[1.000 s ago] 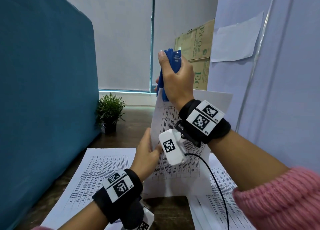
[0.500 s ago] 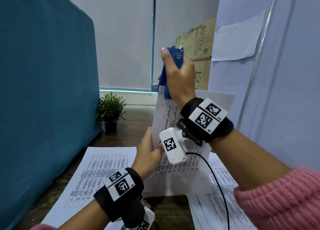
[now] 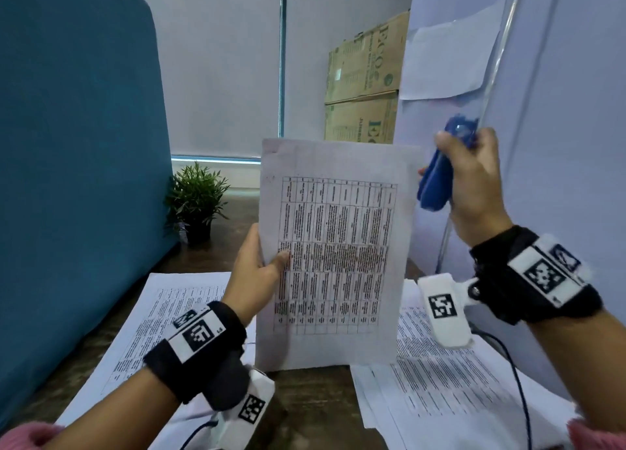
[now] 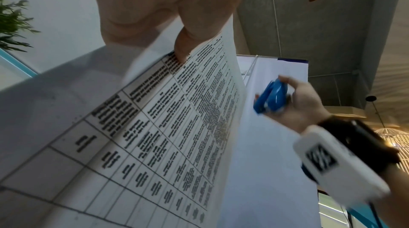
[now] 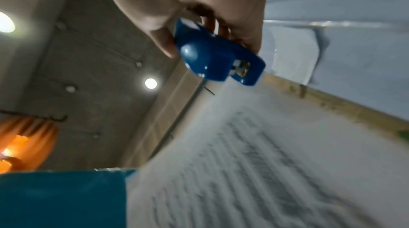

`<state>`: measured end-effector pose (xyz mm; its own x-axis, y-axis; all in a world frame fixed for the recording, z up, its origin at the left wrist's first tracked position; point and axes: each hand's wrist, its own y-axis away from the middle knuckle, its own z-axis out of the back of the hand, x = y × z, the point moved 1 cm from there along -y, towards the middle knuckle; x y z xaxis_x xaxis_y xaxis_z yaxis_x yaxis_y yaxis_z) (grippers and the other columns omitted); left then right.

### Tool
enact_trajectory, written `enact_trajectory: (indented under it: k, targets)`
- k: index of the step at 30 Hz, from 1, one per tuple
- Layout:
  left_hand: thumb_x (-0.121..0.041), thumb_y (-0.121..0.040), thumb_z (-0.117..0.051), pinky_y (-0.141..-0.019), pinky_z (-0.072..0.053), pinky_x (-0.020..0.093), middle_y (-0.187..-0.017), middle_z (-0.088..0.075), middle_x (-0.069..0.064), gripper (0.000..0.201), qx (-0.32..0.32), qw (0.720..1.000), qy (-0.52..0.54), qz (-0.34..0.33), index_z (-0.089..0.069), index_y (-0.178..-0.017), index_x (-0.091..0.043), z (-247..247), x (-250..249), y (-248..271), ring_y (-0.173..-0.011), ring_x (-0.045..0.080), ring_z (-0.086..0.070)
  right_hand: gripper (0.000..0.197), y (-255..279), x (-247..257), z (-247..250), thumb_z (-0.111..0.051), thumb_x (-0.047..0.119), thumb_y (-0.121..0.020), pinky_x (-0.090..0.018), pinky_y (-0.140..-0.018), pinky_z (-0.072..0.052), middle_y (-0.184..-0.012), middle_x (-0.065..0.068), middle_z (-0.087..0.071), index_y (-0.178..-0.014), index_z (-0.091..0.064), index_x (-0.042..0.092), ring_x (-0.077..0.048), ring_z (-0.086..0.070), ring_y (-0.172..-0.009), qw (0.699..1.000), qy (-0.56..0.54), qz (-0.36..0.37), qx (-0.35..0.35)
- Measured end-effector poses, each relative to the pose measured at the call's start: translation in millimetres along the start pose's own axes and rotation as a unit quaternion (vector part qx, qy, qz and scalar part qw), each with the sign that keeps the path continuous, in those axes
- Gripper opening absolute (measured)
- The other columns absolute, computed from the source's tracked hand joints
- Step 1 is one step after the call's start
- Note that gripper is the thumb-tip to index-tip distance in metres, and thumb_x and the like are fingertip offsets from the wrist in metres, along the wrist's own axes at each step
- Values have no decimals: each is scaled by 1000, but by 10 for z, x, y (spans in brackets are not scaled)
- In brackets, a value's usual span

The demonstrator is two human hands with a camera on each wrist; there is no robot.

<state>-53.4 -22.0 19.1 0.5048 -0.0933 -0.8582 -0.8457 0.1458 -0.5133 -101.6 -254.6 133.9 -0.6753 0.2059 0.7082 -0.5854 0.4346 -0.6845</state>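
A printed sheaf of paper [image 3: 333, 253] with a table on it stands upright above the desk. My left hand [image 3: 257, 266] pinches its left edge, thumb on the printed face; the same thumb shows on the paper [image 4: 155, 126] in the left wrist view. My right hand [image 3: 471, 185] grips a blue stapler [image 3: 440, 178], held up to the right of the sheaf and clear of it. In the right wrist view the stapler [image 5: 217, 58] sits between thumb and fingers above the blurred paper [image 5: 265, 161]. The left wrist view shows the stapler [image 4: 271, 98] apart from the sheet's edge.
More printed sheets lie flat on the wooden desk at the left [image 3: 142, 331] and right [image 3: 440, 388]. A teal partition [image 3: 74, 144] walls the left side. A small potted plant [image 3: 196, 202] stands at the back. Cardboard boxes [image 3: 366, 80] and a pale panel [image 3: 559, 144] stand at the right.
My right hand has pulled the stapler away from the sheaf's top edge and carried it to the right. The left hand still holds the sheaf, now fully visible.
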Motion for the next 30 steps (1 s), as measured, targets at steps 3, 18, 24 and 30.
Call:
enact_trajectory:
  k: [3,18,24,30]
  targets:
    - [3,-90,-50,-78,-52,19,-107,-60,-12,37,-3,1000,-13,7,-47,-105,-30,37,-19,-10,-100,1,-59,33,202,-415,357,-73,39,-76,-31,-67,-44,-78,6,-46,-81,-44,22,-14,-46,-70,971,217,-45,92]
    - [2,-91,-51,-82,-52,22,-112,-61,-11,40,-21,999,-24,3,-45,-127,-15,166,-225,-108,-103,3,-59,60,757,-1412,722,-61,65,-75,-29,-82,-43,-108,-1,-53,-108,-46,17,-18,-51,-95,525,623,-258,520]
    - [1,-90,-54,-92,-50,38,-121,-62,3,33,-27,999,-45,-16,-49,-117,-18,529,-494,-308,-111,18,-60,46,621,-891,292,-68,38,-82,-23,-85,-52,-115,9,-60,-122,-47,29,-9,-62,-98,777,327,-187,504]
    - [-2,-88,-60,-81,-51,19,-104,-62,-3,21,-102,979,-172,-21,-50,-96,-18,1081,-582,-345,-95,12,-60,15,914,-903,-422,-61,14,-89,-38,-71,-55,-70,-6,-68,-90,-66,0,-14,-63,-59,852,172,-209,448]
